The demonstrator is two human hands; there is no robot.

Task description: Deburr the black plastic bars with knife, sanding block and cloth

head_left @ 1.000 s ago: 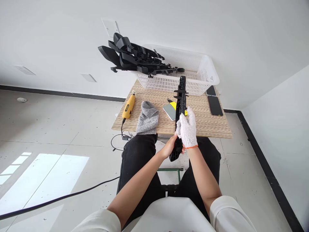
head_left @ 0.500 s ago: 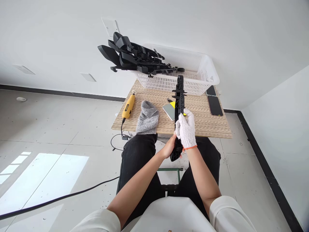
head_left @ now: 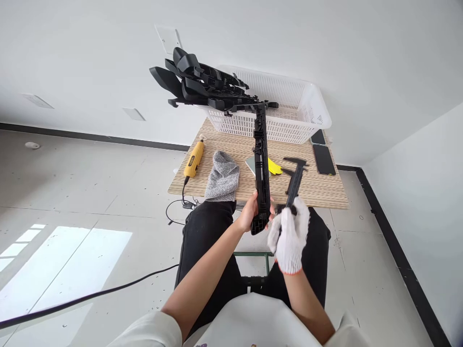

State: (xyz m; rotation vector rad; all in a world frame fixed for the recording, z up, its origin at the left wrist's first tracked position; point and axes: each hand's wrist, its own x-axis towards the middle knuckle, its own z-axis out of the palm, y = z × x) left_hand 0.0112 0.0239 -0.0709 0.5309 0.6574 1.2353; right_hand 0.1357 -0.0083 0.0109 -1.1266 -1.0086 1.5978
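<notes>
My bare left hand is closed around the lower end of a long black plastic trim piece, which stands nearly upright over the table's front edge with its ribbed side towards me. In a white knit glove with an orange cuff, my right hand grips a black vernier caliper by its lower part. The caliper's jaws point up and left, and they are apart from the trim piece. Behind the trim piece lie a grey-green pad and a yellow object, both partly hidden.
A white plastic basket at the back holds several black trim pieces jutting left. On the wooden table lie a yellow rotary tool with a cord, a grey cloth and two phones at the right.
My right hand has drawn the caliper away from the trim piece, down and to the right, tilting it. The trim piece has shifted slightly left in my left hand.
</notes>
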